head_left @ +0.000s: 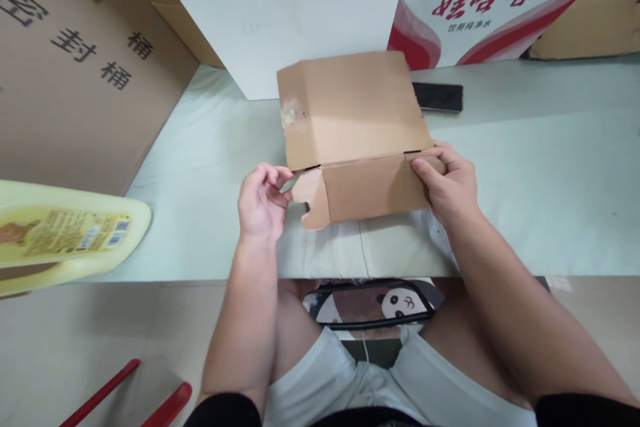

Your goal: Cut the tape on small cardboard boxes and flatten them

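Observation:
A small brown cardboard box (350, 140) lies in front of me on the pale table (550, 200), its lid panel flat and a front flap folded toward me. My right hand (447, 180) grips the right end of that front flap, fingers curled over its corner. My left hand (263, 200) is at the box's left end, fingers bent and pinching toward the small rounded side tab; whether it touches the tab is unclear. Under the box's near edge lies white cloth or plastic (370, 247).
A large brown carton with black characters (75, 67) stands at left, a white box (290, 13) behind, and a red-and-white printed carton (500, 0) at back right. A black phone (439, 97) lies behind the small box. A yellow jug (60, 233) lies at the left edge.

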`<state>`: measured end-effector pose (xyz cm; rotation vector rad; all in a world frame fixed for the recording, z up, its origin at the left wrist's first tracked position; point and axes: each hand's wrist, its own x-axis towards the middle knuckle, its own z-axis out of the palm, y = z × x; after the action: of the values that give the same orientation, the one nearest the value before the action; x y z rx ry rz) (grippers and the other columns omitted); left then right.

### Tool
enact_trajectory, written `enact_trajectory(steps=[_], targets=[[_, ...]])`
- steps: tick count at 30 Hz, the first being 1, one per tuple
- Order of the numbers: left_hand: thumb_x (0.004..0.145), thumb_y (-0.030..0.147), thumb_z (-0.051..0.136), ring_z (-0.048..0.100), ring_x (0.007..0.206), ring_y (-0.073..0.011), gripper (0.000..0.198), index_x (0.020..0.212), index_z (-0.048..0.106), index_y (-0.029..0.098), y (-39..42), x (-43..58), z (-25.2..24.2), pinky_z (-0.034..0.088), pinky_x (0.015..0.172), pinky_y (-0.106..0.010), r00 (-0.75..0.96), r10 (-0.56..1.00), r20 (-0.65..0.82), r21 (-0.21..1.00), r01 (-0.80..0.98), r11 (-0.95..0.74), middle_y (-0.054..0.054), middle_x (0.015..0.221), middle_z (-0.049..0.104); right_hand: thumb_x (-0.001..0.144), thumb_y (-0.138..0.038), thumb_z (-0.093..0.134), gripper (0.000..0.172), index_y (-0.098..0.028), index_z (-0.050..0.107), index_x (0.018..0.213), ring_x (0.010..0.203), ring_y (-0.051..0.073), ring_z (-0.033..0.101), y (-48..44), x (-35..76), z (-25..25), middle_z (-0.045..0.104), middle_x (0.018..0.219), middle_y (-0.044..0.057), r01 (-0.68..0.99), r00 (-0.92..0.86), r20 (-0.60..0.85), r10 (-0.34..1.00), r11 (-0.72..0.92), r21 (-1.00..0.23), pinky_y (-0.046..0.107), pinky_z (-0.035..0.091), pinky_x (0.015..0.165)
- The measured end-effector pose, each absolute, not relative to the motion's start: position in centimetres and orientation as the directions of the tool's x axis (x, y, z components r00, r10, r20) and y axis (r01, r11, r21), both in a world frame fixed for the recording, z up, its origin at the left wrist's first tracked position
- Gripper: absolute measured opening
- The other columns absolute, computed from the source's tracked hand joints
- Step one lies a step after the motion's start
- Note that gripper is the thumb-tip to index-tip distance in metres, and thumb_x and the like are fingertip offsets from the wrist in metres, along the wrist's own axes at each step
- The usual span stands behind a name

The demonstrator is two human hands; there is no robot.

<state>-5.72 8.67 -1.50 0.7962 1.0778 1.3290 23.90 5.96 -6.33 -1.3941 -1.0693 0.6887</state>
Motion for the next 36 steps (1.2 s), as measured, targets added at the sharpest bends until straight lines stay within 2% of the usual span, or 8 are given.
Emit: enact_trajectory(steps=[4, 7, 11, 15, 21, 25, 29, 36], targets=[[0.062, 0.048, 0.087, 0.067, 0.076, -0.0147, 0.046, 0.092, 0.06, 0.026, 9.2, -5.8, -2.4, 0.049, 0.049, -0.022, -0.109, 0.944, -0.311, 0.895, -0.368, 0.252, 0.002, 0.094, 0.07, 0.071, -0.041, 0.083, 0.035, -0.025, 0.056, 0.086, 0.106, 0.023, 0.065, 6.0, 23.6, -6.3, 0.063, 0.117, 0.004, 0.139, 0.409, 0.175, 0.895, 0.128, -0.982, 0.04, 0.052, 0.096], [0.062, 0.05, 0.09, 0.073, 0.085, -0.0205, 0.056, 0.101, 0.061, 0.022, 9.1, -5.7, -2.7, 0.058, 0.062, -0.026, -0.005, 0.946, -0.323, 0.901, -0.306, 0.306, -0.005, 0.099, 0.075, 0.069, -0.039, 0.084, 0.051, -0.03, 0.045, 0.1, 0.087, 0.016, 0.066, 6.0, 23.4, -5.9, 0.061, 0.123, 0.001, -0.007, 0.395, 0.091, 0.914, 0.102, -0.995, 0.033, 0.056, 0.08], [0.056, 0.037, 0.096, 0.077, 0.098, -0.026, 0.059, 0.104, 0.064, 0.022, 8.7, -5.5, -2.4, 0.064, 0.082, -0.035, 0.01, 0.961, -0.276, 0.926, -0.266, 0.268, -0.005, 0.104, 0.079, 0.064, -0.04, 0.088, 0.07, -0.035, 0.042, 0.117, 0.083, 0.016, 0.067, 5.9, 23.3, -5.3, 0.068, 0.102, -0.002, -0.152, 0.363, -0.058, 0.93, -0.002, -0.988, 0.032, 0.056, 0.079], [0.057, 0.038, 0.096, 0.075, 0.111, -0.0298, 0.06, 0.105, 0.065, 0.022, 8.9, -5.5, -2.4, 0.064, 0.097, -0.041, -0.047, 0.979, -0.198, 0.939, -0.297, 0.175, -0.006, 0.109, 0.079, 0.067, -0.047, 0.087, 0.061, -0.031, 0.053, 0.115, 0.07, 0.016, 0.064, 5.8, 23.3, -5.1, 0.067, 0.082, -0.004, -0.167, 0.291, -0.173, 0.941, -0.128, -0.978, 0.028, 0.052, 0.063], [0.065, 0.044, 0.093, 0.065, 0.132, -0.0243, 0.056, 0.111, 0.064, 0.027, 9.9, -6.3, -3.4, 0.057, 0.11, -0.034, -0.167, 0.986, -0.004, 0.945, -0.322, -0.051, -0.004, 0.128, 0.074, 0.067, -0.049, 0.087, 0.049, -0.025, 0.058, 0.098, 0.061, 0.013, 0.066, 5.4, 23.2, -4.3, 0.071, 0.083, -0.002, -0.254, 0.059, -0.2, 0.978, -0.179, -0.951, 0.024, 0.051, 0.055], [0.068, 0.037, 0.091, 0.069, 0.123, -0.019, 0.048, 0.105, 0.062, 0.03, 9.9, -5.8, -4.1, 0.061, 0.1, -0.029, -0.275, 0.957, -0.09, 0.946, -0.324, -0.004, -0.001, 0.128, 0.074, 0.065, -0.049, 0.091, 0.058, -0.026, 0.062, 0.11, 0.066, 0.013, 0.071, 5.2, 22.5, -4.2, 0.074, 0.089, -0.003, -0.28, -0.103, -0.195, 0.975, -0.217, -0.935, 0.025, 0.057, 0.06], [0.071, 0.042, 0.088, 0.069, 0.123, -0.0195, 0.047, 0.107, 0.06, 0.03, 9.3, -4.1, -4.6, 0.061, 0.099, -0.031, -0.198, 0.972, -0.13, 0.955, -0.288, 0.069, -0.002, 0.124, 0.075, 0.061, -0.057, 0.093, 0.056, -0.021, 0.068, 0.096, 0.073, 0.019, 0.073, 5.1, 21.5, -5.5, 0.076, 0.088, 0.003, -0.193, -0.067, -0.216, 0.974, -0.225, -0.955, 0.031, 0.062, 0.066], [0.068, 0.054, 0.089, 0.066, 0.128, -0.0224, 0.057, 0.11, 0.06, 0.029, 8.3, -2.7, -3.9, 0.058, 0.103, -0.032, -0.084, 0.99, -0.116, 0.96, -0.265, 0.09, -0.005, 0.125, 0.073, 0.054, -0.062, 0.095, 0.073, -0.022, 0.074, 0.111, 0.124, 0.034, 0.067, 3.3, 20.5, -5.7, 0.074, 0.124, 0.013, -0.081, -0.02, -0.245, 0.969, -0.246, -0.966, 0.053, 0.058, 0.105]])
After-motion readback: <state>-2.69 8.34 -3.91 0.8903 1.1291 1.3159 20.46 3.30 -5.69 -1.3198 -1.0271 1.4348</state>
